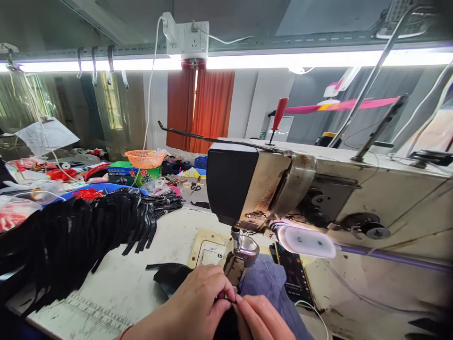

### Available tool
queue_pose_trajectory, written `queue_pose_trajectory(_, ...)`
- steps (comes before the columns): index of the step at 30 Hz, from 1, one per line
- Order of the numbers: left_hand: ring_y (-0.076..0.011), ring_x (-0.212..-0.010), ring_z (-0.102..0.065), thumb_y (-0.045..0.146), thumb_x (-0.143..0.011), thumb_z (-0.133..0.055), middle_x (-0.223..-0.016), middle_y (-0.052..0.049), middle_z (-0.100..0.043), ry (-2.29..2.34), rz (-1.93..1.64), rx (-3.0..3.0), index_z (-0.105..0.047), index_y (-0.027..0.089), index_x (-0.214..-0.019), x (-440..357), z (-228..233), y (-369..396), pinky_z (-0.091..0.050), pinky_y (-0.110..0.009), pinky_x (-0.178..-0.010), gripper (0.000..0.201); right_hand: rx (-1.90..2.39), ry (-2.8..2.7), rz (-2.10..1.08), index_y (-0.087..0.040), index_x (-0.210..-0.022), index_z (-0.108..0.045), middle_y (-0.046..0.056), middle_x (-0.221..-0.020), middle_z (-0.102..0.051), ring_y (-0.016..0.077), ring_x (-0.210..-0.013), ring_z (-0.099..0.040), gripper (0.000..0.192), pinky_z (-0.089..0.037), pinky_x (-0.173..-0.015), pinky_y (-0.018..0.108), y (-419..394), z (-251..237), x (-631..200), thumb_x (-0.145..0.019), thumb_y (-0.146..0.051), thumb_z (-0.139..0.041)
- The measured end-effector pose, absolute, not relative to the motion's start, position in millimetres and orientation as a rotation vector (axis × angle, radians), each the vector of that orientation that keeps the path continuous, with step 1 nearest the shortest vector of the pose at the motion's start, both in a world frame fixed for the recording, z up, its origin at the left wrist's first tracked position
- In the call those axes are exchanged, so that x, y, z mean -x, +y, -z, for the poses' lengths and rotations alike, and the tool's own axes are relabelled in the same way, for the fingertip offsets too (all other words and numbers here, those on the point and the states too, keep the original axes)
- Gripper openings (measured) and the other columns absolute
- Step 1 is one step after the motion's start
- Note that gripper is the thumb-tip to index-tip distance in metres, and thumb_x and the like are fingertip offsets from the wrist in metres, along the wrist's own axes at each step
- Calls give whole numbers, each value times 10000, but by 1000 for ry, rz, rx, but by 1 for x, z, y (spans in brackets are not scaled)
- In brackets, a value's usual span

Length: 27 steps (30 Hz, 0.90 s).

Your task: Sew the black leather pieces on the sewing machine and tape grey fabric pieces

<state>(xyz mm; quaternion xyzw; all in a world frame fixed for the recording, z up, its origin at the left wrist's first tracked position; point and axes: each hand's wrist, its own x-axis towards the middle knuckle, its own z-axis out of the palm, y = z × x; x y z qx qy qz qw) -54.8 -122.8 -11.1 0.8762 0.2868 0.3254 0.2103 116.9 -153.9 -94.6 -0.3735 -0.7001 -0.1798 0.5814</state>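
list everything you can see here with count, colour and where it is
sewing machine: one, cream with a black end, right of centre on the table
black piece: one, under the presser foot, pinched by both hands
blue-grey cloth: one, just right of the needle
black strips: a pile, left on the table
orange basket: one, back left
red-handled screwdriver: one, standing on top of the machine
orange curtain: one, back wall
table: one, white
left hand: one, bottom centre, fingertips on the black piece
right hand: one, beside it, pinching too

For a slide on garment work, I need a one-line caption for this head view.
Both hands, left hand and right hand, pinch a black piece at the sewing machine presser foot.
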Motion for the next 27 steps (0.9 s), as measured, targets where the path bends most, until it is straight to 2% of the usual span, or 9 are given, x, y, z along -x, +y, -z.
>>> queue_pose_trajectory(5,-148,-831,-599,-24,-784,-520,-871,0,-632,817,-925,-2363,-590,207,-855,56,18,-117,-457,-229,-728,251,833,-1860,504,-195,-1039,-638,54,-651,-673,145,-547,-607,315,-511,-487,237,-150,74,-123,-778,-19,-626)
queue_pose_trajectory(10,-140,-763,-602,52,-802,-571,-822,5,-634,902,-1010,-2192,-610,197,-880,51,33,-106,-443,-235,-709,169,927,-1884,382,-213,-925,-561,16,-642,-597,127,-572,-528,210,-448,-517,240,-146,58,-126,-826,-28,-553)
queue_pose_trajectory(13,-152,-776,-604,137,-837,-568,-824,-9,-633,867,-992,-2156,-646,196,-942,48,38,-99,-435,-247,-718,143,1011,-1899,118,-203,-780,-533,-18,-622,-507,97,-548,-478,141,-397,-508,211,-140,57,-129,-847,-79,-528)
queue_pose_trajectory(16,-153,-759,-591,228,-874,-519,-800,-18,-618,762,-897,-2103,-691,200,-893,46,35,-93,-425,-249,-706,175,1121,-1774,-346,-197,-678,-501,-31,-621,-470,87,-552,-456,202,-366,-514,199,-133,57,-131,-879,-184,-501)
queue_pose_trajectory(19,-156,-739,-559,285,-837,-533,-769,-17,-610,779,-834,-1990,-680,179,-824,43,26,-88,-407,-254,-696,182,1154,-1549,-769,-186,-673,-510,-44,-617,-437,88,-566,-408,241,-345,-521,203,-128,55,-131,-881,-307,-532)
queue_pose_trajectory(21,-158,-730,-537,319,-807,-555,-751,-14,-604,826,-786,-1904,-655,170,-778,40,20,-84,-395,-259,-693,181,1134,-1464,-868,-182,-692,-528,-50,-615,-428,86,-560,-394,252,-342,-508,203,-125,55,-132,-884,-343,-549)
queue_pose_trajectory(23,-161,-732,-521,344,-788,-567,-740,-10,-592,866,-754,-1832,-634,167,-746,36,15,-79,-390,-268,-703,194,1076,-1526,-712,-182,-724,-556,-38,-634,-472,91,-569,-445,213,-384,-519,202,-123,57,-137,-908,-286,-534)
queue_pose_trajectory(25,-164,-734,-506,364,-772,-569,-723,-3,-572,886,-737,-1789,-611,168,-721,30,12,-74,-386,-276,-714,207,955,-1685,-303,-166,-904,-625,21,-769,-583,121,-695,-576,127,-484,-614,217,-120,62,-145,-913,-141,-501)
queue_pose_trajectory(27,-163,-724,-487,385,-758,-564,-692,8,-540,892,-723,-1736,-581,174,-693,24,10,-68,-378,-279,-709,222,835,-1789,188,-149,-1142,-620,108,-1003,-633,168,-940,-638,306,-542,-785,265,-115,70,-155,-895,-36,-478)
